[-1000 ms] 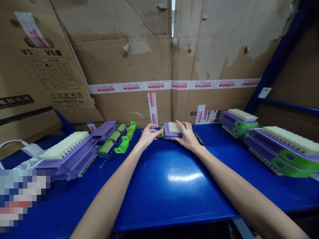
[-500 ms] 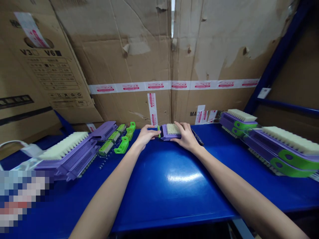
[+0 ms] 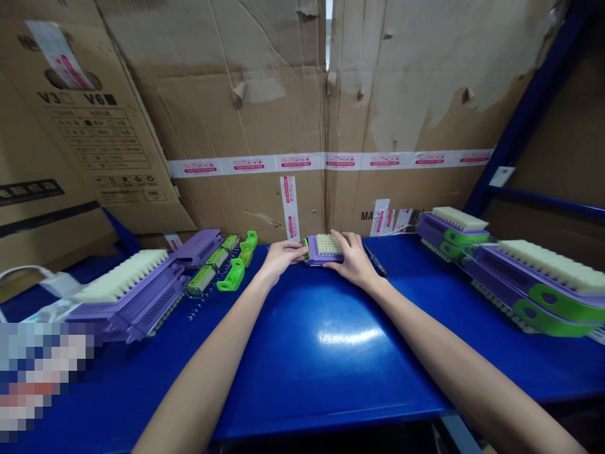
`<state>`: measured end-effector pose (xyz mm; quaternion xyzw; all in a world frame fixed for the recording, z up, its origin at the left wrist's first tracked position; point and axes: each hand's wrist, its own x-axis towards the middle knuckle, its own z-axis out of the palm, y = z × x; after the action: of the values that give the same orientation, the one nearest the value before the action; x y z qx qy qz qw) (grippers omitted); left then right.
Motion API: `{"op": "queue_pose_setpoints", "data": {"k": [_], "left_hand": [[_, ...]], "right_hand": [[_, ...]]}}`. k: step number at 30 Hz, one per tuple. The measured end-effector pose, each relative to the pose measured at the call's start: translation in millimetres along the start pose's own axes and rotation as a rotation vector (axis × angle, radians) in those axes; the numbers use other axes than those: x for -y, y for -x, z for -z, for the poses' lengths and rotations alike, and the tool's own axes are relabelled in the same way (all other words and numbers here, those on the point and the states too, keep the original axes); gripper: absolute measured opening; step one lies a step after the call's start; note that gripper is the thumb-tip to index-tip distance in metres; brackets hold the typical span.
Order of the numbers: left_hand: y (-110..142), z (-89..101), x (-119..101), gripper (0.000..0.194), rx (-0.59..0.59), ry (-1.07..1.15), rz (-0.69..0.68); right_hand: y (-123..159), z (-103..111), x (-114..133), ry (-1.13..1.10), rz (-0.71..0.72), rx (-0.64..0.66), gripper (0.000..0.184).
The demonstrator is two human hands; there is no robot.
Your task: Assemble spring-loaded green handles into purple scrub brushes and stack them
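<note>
A small purple plastic housing with a cream bumpy foam pad on top lies at the back middle of the blue table. Over its right end is my right hand, thumb in front and fingers behind, gripping it. My left hand pinches a green end piece at the housing's left end; whether it is fully seated I cannot tell. To the left lie several loose bright green end pieces and a row of green-and-grey blocks. Beside my right hand rests a dark pen-like tool.
Stacked purple housings with foam pads stand at the left, near a white plug with a cable. More, with green ends, stand at the right. Cardboard walls the back; a blue frame post rises at the right.
My left hand has moved slightly right, bringing the green end piece from just off the housing's left end up against it. My right hand keeps its grip in the same place.
</note>
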<state>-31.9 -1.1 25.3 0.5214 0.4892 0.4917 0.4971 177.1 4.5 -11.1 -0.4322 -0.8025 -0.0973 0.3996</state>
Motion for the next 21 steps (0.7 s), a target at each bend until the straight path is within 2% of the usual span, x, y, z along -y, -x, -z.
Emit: {"op": "queue_pose_setpoints", "data": {"k": [7,15,21], "left_hand": [[-1.5,1.4,1.3,0.027,0.024,-0.067,-0.041],[0.9,-2.9,-0.6,0.024,-0.053,-0.115,0.001],[-0.5,-3.0,0.0,0.022,-0.030,-0.111,-0.056]], "right_hand": [[0.5,-0.3,-0.9,-0.014,-0.016,-0.004,0.086],[0.0,0.6,1.6,0.008,-0.014,0.007,0.087],[-0.2,0.0,2.8,0.011,-0.009,0.016,0.088]]}}
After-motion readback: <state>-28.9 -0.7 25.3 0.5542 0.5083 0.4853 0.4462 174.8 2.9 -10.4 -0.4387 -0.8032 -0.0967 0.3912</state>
